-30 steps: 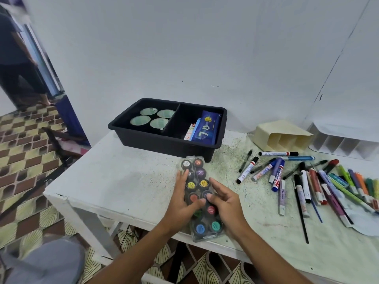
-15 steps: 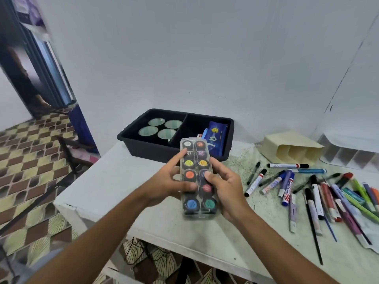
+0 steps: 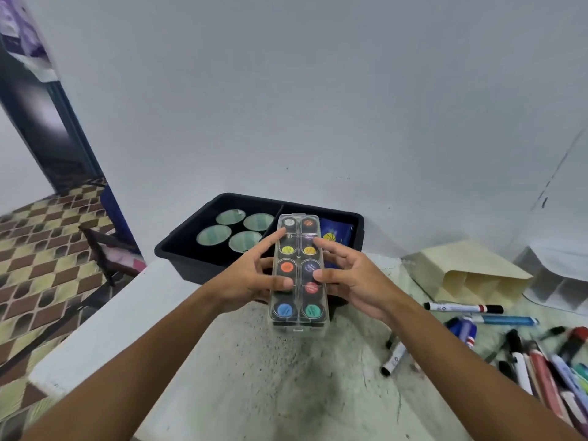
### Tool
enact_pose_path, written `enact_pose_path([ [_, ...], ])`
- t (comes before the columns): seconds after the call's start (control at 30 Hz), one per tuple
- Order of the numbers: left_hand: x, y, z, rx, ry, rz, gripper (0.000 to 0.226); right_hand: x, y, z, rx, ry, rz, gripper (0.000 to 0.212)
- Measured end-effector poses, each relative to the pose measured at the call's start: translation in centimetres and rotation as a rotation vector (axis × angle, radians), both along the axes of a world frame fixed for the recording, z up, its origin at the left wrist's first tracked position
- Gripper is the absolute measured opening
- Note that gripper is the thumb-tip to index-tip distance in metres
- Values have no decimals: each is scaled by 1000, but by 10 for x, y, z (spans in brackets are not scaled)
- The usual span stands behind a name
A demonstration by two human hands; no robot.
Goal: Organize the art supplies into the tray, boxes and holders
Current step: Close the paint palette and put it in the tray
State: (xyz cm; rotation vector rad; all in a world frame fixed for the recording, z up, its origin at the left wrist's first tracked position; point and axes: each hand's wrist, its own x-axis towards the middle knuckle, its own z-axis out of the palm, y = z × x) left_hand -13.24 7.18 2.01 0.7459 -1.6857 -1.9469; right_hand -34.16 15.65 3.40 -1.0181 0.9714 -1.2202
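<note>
Left hand [image 3: 251, 278] gripping the clear paint case [image 3: 299, 272] along its left side; right hand [image 3: 353, 278] clamping the opposite side. Case hovering above the desk [image 3: 254, 377], before the black tray [image 3: 191, 253] at the far edge. Markers [image 3: 525, 354] lying scattered rightward.

Open tabletop [image 3: 254, 377] in front, speckled but bare, from the near edge up to the black tray [image 3: 178, 253]. Left half of the tray taken by four round lids [image 3: 235, 232]; right half partly filled by a blue packet [image 3: 335, 232]. Paint case [image 3: 299, 272] held above the table by the left hand [image 3: 251, 278] and right hand [image 3: 353, 281], covering the tray's front wall. Right side crowded: loose markers [image 3: 521, 361], a cream holder [image 3: 467, 275] on its side, a white divider [image 3: 560, 281] behind it. Wall close behind the tray.
</note>
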Motion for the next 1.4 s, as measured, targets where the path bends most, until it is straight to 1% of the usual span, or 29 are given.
enact_pose_path([
  [0.1,-4,-20,2,8,-16,-2,111,-4,-17,2,8,15,4,62],
  [0.23,-6,-49,0,17,-24,-26,114,-5,-37,-2,27,0,-23,68],
  [0.3,-7,-65,-1,7,-35,-57,115,-3,-49,-5,21,-3,-49,66],
  [0.4,-6,-87,-2,8,-53,-101,111,3,-62,-8,32,-13,-97,67],
  [0.5,-7,-107,-4,24,-58,-158,115,7,-73,-11,53,7,-149,68],
  [0.57,-7,-115,-5,25,-60,-181,115,8,-77,-11,70,4,-164,63],
  [0.63,-8,-123,-5,12,-63,-205,116,5,-81,-10,84,35,-212,49],
  [0.7,-8,-130,-5,-3,-67,-217,120,-1,-87,-9,127,152,-365,39],
  [0.77,-5,-136,-4,-8,-72,-216,124,-11,-91,-11,179,374,-533,37],
  [0.8,-4,-139,-3,-8,-76,-216,125,-16,-92,-11,199,516,-570,36],
  [0.83,-2,-143,-2,-7,-79,-218,126,-18,-91,-10,211,659,-568,38],
  [0.9,2,-149,0,-4,-90,-219,128,-18,-91,-6,218,922,-496,47],
  [0.97,5,-154,-1,-8,-103,-212,131,-11,-94,-5,198,1089,-404,58],
  [1.03,6,-157,-3,-9,-110,-200,131,-2,-100,-10,214,1195,-338,67],
  [1.13,6,-160,-7,-18,-130,-194,131,5,-111,-27,303,1359,-305,85],
  [1.17,6,-160,-7,-25,-137,-197,130,6,-114,-31,320,1384,-303,85],
  [1.4,-1,-159,-8,-18,-128,-209,128,7,-120,-39,340,1385,-298,65],
])
